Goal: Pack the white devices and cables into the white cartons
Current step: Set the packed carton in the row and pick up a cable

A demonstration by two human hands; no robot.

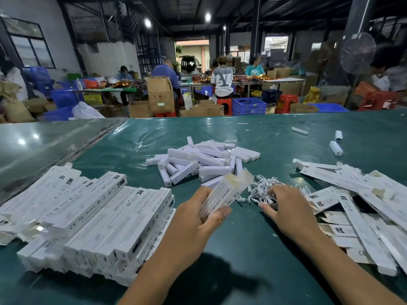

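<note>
My left hand [193, 219] grips a long white carton [226, 192] with its far end flap open, tilted up over the green table. My right hand [286, 208] reaches into a tangle of white cables [262, 188] in front of me, its fingers curled on the cables. A heap of white bar-shaped devices [202, 161] lies just beyond the cables. To the left, closed white cartons [99, 221] lie stacked in rows. On the right, flat unfolded cartons [356, 203] lie in a loose pile.
The green table [242, 249] stretches far ahead, with a few stray white devices [335, 147] at the back right. Beyond its far edge stand cardboard boxes [159, 95], blue crates [248, 105], red stools and several people at other tables.
</note>
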